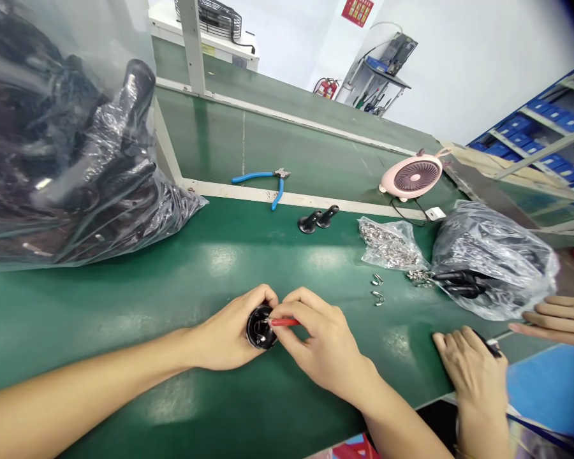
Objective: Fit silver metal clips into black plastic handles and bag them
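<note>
My left hand [229, 333] is wrapped round a black, round, hollow part [251, 335], its open end facing up. Inside the opening, thin bright metal or wire shows, too small to make out fully. Between thumb and fingers, my right hand [323, 341] pinches a slim red stick-like piece [287, 322] at the rim of that part. Whether the red piece is a tool handle or something else, I cannot tell. Two small metal clips [377, 298] lie on the green table to the right of my right hand.
Blue-handled cutting pliers [280, 173] and two black handle-like parts [310, 222] lie farther back. A big plastic bag of black parts [76, 159] stands left. Rightward are a bag of metal pieces [390, 245], another bag [497, 255], a pink fan [414, 177] and another person's hands [473, 366].
</note>
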### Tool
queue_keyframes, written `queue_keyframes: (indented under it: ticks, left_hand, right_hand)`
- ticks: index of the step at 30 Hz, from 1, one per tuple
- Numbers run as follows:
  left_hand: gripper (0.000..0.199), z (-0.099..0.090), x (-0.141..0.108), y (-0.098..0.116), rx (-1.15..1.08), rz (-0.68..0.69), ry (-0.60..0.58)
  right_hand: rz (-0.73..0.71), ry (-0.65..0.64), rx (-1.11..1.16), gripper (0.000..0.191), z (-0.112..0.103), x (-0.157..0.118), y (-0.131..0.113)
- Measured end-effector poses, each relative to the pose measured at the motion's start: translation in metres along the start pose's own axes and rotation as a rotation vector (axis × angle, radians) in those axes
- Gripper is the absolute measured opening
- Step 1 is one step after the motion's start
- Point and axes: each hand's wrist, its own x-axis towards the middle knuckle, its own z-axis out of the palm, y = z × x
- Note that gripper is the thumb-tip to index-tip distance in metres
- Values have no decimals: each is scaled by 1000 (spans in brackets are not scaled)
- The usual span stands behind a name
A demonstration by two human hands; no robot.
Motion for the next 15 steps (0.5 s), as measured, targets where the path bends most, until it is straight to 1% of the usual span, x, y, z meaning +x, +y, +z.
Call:
queue_keyframes:
  ticks: [4,7,10,13,15]
  left_hand:
    - [21,2,-2,-4,-24,35,-30]
    - [22,3,-4,-7,-23,50,-26]
    - [19,4,-5,-9,-24,64,4]
    - [16,3,-6,-10,-9,60,35]
    - [15,2,-6,-10,-15,45,40]
  right_hand:
    - [-4,-20,0,12,2,1,-1]
    - [-8,-42,-12,10,1,3,-3]
    - [-3,-107,-6,15,-5,6,-7]
    - [50,-192,17,15,-12,8,-12]
    - [91,-214,28,18,-14,8,-13]
